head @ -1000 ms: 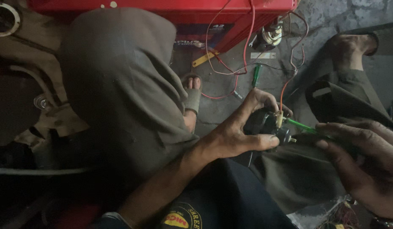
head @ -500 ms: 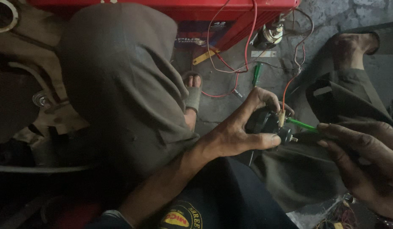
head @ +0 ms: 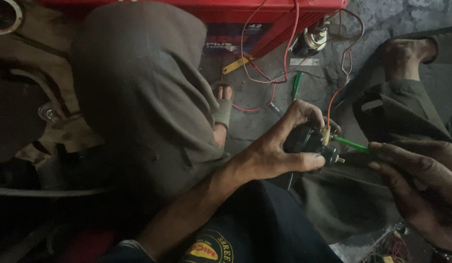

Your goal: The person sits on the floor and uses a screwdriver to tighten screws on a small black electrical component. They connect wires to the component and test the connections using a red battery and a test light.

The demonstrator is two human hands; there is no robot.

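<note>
Down on a grey, gritty concrete floor [head: 382, 14], dim light, with a big red battery case [head: 265, 19] along the top edge and thin red wires [head: 289, 53] looping off it across the ground. The person sits low, one knee in grey trousers [head: 138, 97] raised on the left, a sandalled foot [head: 223, 104] poking out beneath it. Left hand [head: 274, 151] is clamped around a small black motor-like part [head: 308, 141], thumb pressed along its underside, fingers curled over the top, so the terminal end faces out to the right and stays steady above the lap. Right hand [head: 421, 190] comes in from the lower right, fingers bent close together around the handle end of a green-shafted tool [head: 350, 144], whose tip meets the pale terminal block on the part; the grip itself is partly in shadow. An orange wire [head: 333, 100] rises from that same terminal. The part looks dark, rounded, grimy, with a short metal stub at its end. A second green tool [head: 296, 85] lies loose on the floor, just beyond.
</note>
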